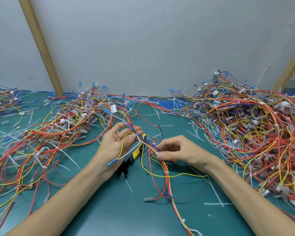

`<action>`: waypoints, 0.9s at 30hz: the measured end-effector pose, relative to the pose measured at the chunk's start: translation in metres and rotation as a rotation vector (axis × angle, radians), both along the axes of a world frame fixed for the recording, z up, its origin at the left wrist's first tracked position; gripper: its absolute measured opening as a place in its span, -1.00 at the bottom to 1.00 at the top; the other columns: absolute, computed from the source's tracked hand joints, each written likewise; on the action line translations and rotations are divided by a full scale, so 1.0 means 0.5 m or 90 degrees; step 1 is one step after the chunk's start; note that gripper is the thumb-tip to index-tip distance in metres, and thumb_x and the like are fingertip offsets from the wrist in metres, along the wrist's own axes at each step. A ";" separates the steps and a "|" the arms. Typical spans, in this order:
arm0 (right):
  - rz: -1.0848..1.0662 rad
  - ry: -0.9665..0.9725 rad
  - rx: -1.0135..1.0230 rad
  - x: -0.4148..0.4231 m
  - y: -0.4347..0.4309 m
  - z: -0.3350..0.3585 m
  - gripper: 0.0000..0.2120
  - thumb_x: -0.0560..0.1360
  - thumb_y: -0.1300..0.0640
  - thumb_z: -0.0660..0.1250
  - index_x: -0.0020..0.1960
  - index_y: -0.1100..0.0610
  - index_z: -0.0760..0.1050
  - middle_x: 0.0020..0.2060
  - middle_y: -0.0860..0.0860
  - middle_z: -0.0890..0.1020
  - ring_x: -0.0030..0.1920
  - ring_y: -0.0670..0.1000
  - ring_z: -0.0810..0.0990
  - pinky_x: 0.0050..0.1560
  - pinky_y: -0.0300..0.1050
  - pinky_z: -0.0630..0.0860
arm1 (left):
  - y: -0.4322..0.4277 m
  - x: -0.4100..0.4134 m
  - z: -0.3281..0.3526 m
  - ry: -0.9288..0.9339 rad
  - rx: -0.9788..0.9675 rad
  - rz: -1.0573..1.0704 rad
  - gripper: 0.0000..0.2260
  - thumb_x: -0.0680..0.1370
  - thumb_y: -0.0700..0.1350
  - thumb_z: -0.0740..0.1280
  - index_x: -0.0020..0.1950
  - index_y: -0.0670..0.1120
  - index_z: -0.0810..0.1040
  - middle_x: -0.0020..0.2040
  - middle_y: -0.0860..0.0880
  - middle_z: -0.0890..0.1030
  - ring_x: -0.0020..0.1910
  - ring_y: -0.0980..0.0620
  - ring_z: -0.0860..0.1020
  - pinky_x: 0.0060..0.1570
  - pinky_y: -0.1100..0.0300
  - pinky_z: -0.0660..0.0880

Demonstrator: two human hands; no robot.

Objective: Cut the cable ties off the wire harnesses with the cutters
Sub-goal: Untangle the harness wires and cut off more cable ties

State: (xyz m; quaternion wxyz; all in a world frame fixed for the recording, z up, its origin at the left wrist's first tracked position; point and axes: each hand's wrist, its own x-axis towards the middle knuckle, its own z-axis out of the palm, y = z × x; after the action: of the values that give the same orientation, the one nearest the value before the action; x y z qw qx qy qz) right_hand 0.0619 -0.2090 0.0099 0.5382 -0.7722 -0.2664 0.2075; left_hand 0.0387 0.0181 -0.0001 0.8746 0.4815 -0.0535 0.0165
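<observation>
**Both hands pinch one harness above the cutters**

The left hand (119, 142) is turned palm-up. Its thumb and curled fingertips pinch a thin harness (147, 144) of blue, red, yellow and white insulated wires. The right hand (177, 150) pinches the same harness lower down between thumb and forefinger, right at a small white plastic cable tie (157, 152). The bundle runs slack between the two hands. From there it trails toward the near edge of the surface (109, 210), a smooth teal-green mat, with a second white tie (166, 172) cinching it further along. A loose white lead ends in a blue sleeved terminal (111, 163) below the left palm.

The cutters (136, 152) sit beneath and between the hands. They have glossy yellow-and-black handles and dark pointed blades aimed toward the person. The left hand partly covers them, so it is unclear whether they are touched.

Tangled heaps of similar wires lie on either side, the left heap (66, 125) flatter and the right heap (254, 133) taller and denser. Both are studded with translucent connectors. Thin white snipped tie strips (215, 193) lie scattered on the mat. Behind stands a matte grey wall (143, 48) with a slanted wooden batten (41, 46).
</observation>
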 end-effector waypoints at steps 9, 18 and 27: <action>-0.004 0.021 0.074 0.002 -0.002 -0.006 -0.94 0.51 0.09 0.38 -0.09 0.06 0.59 -0.31 -0.15 0.54 -0.30 -0.13 0.43 -0.30 -0.26 0.34 | -0.003 0.003 -0.001 0.078 -0.032 -0.043 -0.60 0.39 -0.35 0.37 0.22 -0.22 0.47 0.08 -0.14 0.71 0.05 0.01 0.69 -0.07 0.29 0.61; -0.013 0.019 0.078 0.011 -0.006 -0.015 -0.82 0.52 0.12 0.39 0.03 0.20 0.65 -0.18 -0.17 0.55 -0.24 -0.11 0.49 -0.23 -0.23 0.38 | -0.003 0.003 -0.002 0.102 -0.042 -0.042 -0.59 0.39 -0.34 0.37 0.24 -0.19 0.49 0.04 -0.11 0.72 0.04 0.04 0.69 -0.07 0.27 0.61; -0.050 0.028 0.108 0.010 -0.002 -0.018 -0.90 0.45 0.18 0.44 -0.07 0.14 0.71 -0.11 -0.05 0.55 -0.25 -0.12 0.51 -0.29 -0.28 0.38 | -0.006 0.003 -0.001 0.090 -0.050 -0.049 -0.59 0.40 -0.34 0.36 0.24 -0.19 0.49 0.01 -0.10 0.72 0.02 0.03 0.69 -0.05 0.26 0.61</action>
State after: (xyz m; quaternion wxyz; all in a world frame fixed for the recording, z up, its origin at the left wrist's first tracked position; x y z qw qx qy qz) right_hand 0.0668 -0.2099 0.0008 0.6150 -0.7291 -0.2407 0.1795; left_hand 0.0400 0.0151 -0.0008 0.8944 0.4444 -0.0094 -0.0491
